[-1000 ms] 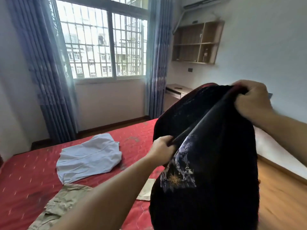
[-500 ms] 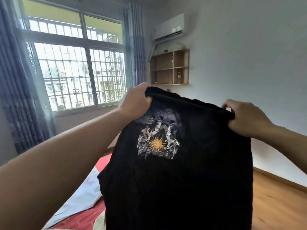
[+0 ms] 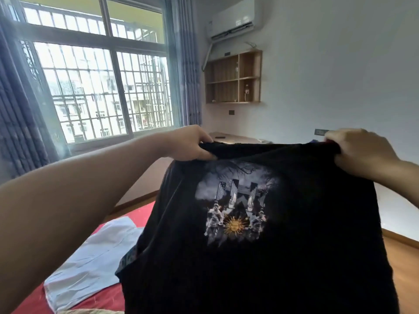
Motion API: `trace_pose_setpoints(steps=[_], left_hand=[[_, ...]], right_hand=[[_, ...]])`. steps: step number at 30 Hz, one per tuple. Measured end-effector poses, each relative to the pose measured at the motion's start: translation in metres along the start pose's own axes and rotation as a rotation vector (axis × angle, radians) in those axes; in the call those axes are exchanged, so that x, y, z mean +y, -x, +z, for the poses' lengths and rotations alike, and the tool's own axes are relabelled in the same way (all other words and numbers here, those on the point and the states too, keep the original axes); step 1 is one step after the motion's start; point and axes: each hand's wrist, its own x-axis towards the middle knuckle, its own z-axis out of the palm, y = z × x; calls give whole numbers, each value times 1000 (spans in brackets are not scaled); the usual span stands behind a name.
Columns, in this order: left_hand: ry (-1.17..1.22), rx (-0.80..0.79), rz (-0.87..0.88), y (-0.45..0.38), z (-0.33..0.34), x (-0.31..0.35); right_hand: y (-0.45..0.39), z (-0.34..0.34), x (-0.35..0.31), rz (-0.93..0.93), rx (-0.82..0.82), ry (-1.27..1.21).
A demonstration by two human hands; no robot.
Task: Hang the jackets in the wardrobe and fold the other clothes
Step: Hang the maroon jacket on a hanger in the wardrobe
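Garment: black cotton T-shirt with grey-and-gold printed graphic (image 3: pixel 260 234), held up spread in the air above the red bed (image 3: pixel 140 211); left hand (image 3: pixel 190 143) and right hand (image 3: pixel 360 150) each grasp its top edge. Behind, white folded shirt (image 3: pixel 90 261) lies on the bed.

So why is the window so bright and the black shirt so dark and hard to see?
In the head view, daylight pours through the window and washes out its panes, so the black T-shirt, held up against that light, shows almost no folds; only its print stands out. The wide lens also bends the curtains at the picture's edge.
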Motion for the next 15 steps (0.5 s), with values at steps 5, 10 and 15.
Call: trace_pose_setpoints(steps=[5,10,15], left_hand=[[394,-535,-119,-9,20,-37],[-92,90,-25,-49,69,-55],[89,398,-25,-69,76,-14]], right_hand=[[-18,11,-20,108,9,-82],[-6,29,-46,196,-266,53],[36,88,-105,115,-719,-587]])
